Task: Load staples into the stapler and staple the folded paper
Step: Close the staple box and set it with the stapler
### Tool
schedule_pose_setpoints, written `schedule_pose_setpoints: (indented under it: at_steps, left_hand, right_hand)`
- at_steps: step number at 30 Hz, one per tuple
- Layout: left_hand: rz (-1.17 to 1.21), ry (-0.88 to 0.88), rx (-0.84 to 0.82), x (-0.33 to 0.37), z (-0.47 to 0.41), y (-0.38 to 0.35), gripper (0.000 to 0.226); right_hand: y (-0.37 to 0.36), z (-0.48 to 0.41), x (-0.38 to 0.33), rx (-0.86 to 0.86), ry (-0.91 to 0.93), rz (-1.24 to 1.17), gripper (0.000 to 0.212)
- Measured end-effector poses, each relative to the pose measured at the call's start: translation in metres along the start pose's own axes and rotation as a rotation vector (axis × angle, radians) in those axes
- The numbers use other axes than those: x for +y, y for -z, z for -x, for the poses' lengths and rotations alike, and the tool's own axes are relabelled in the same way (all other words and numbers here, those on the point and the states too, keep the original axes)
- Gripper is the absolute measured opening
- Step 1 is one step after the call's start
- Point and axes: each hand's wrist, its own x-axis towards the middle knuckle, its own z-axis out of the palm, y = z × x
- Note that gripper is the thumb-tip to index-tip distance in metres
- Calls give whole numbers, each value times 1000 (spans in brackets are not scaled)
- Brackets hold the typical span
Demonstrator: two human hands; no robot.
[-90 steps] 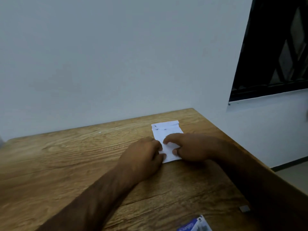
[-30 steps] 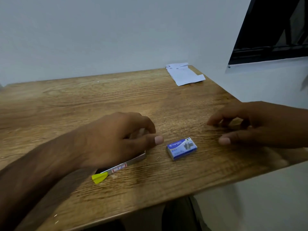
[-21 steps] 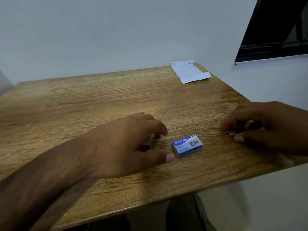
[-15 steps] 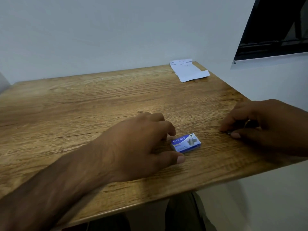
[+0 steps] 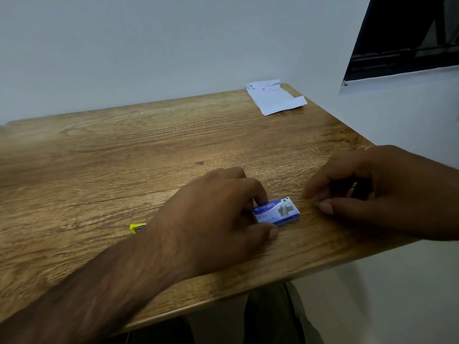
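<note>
L hand (image 5: 218, 214) pinching staple box (image 5: 275, 211), R hand (image 5: 387, 192) curled

Looks like a plain room at home or a small office to us. We see a wood-grain desk (image 5: 124, 157) in a bare white wall (image 5: 149, 45) corner, dark window (image 5: 409, 33), stapling supplies out.

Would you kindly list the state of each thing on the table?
Staple box: closed, flat, left hand gripping its end.
Folded paper: lying at the far corner, untouched.
Stapler: mostly hidden behind the left wrist.
Right hand: curled, contents unclear.
</note>
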Motion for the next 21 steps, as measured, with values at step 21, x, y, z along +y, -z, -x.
schedule_pose_setpoints:
  at_steps: [21]
  left_hand:
    - [209,84,70,-1,6,-3,44]
  right_hand:
    - [-8,-2,-16,-3,-216,-402,33]
